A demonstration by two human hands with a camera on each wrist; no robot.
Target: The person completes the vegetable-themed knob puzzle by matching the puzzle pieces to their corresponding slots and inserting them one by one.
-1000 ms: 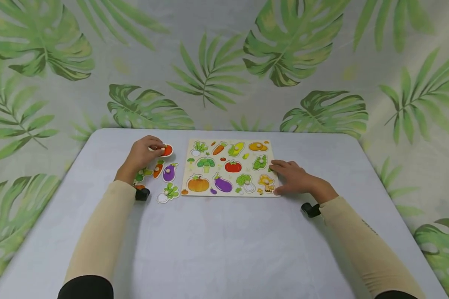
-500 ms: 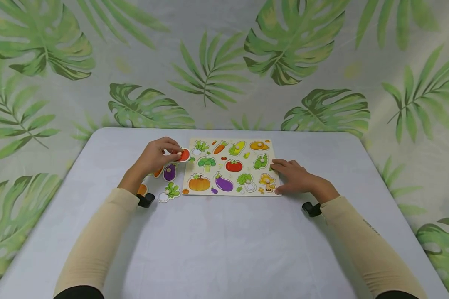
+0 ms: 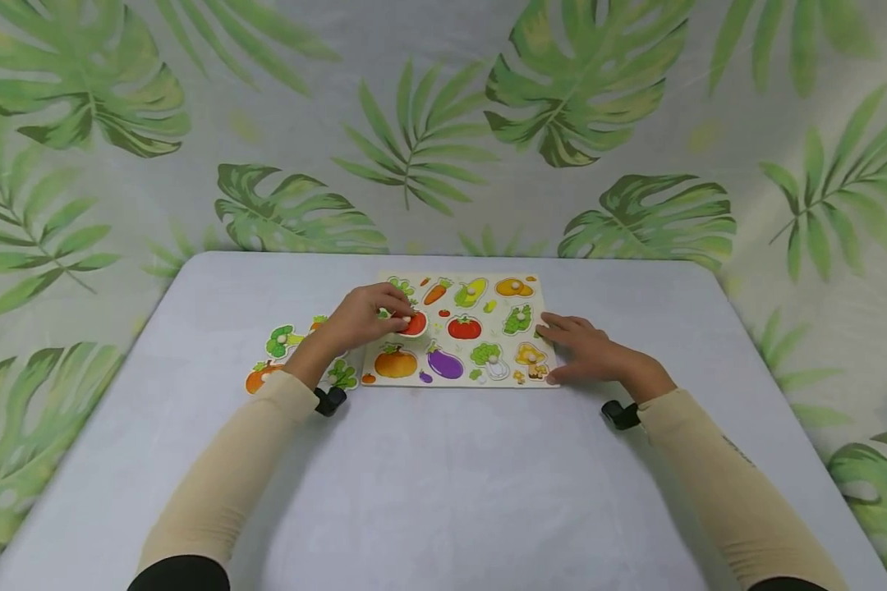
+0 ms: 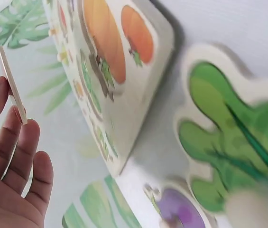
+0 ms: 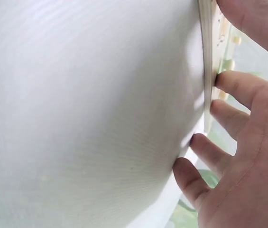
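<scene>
My left hand (image 3: 362,316) pinches a tomato puzzle piece (image 3: 416,323) by its small knob, over the left part of the wooden vegetable puzzle board (image 3: 495,328). In the left wrist view that piece (image 4: 13,90) shows edge-on between thumb and fingertips, tilted and raised. The board's printed tomato (image 3: 464,327) lies just right of the held piece. My right hand (image 3: 587,353) rests at the board's right edge with its fingers spread. In the right wrist view, fingertips touch the board's side (image 5: 208,61). The left hand covers the board's broccoli picture.
Loose knobbed pieces lie left of the board: a broccoli (image 3: 281,339), a pumpkin (image 3: 261,376), a turnip (image 3: 342,374) and a carrot (image 3: 318,322), partly covered by the left arm. An eggplant piece (image 4: 181,206) shows in the left wrist view. Behind the white table (image 3: 443,476) hangs a leaf-print cloth (image 3: 443,230).
My left hand has carried the tomato piece rightward, from beside the loose pieces to over the board's left part. My right hand has stayed at the board's right edge.
</scene>
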